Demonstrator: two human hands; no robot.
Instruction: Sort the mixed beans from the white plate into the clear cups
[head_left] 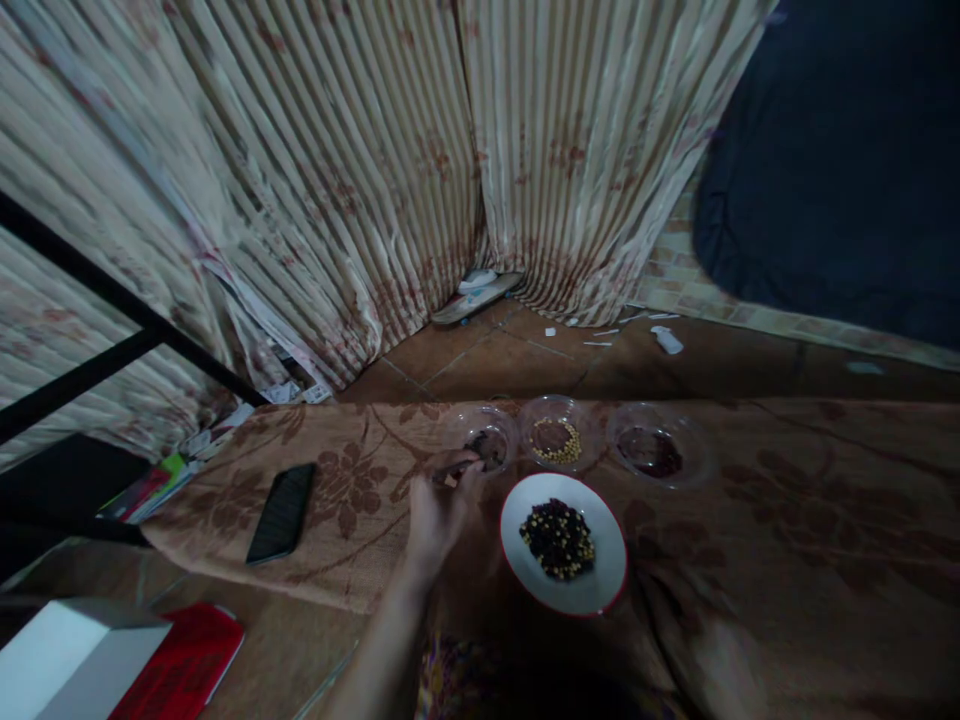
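Note:
My left hand [439, 505] reaches to the near left rim of a clear plastic bowl [512, 440] holding a few dark beans [491, 447]. Its thumb and forefinger come together at the rim; anything between them is too small or dark to make out. Just right of it, a white dish with a red rim [611, 565] bears a heap of mixed dark and yellow beans [557, 540]. My right hand [720, 650], smeared and in shadow, is low to the right of the dish. Its fingers are unclear.
Behind the dish stand a clear bowl of yellow beans [555, 440] and a clear bowl of dark red beans [651, 450]. A phone [281, 512] lies left on the brown patterned cloth [352, 490]. A white box [60, 655] and black metal bars [150, 325] are further left.

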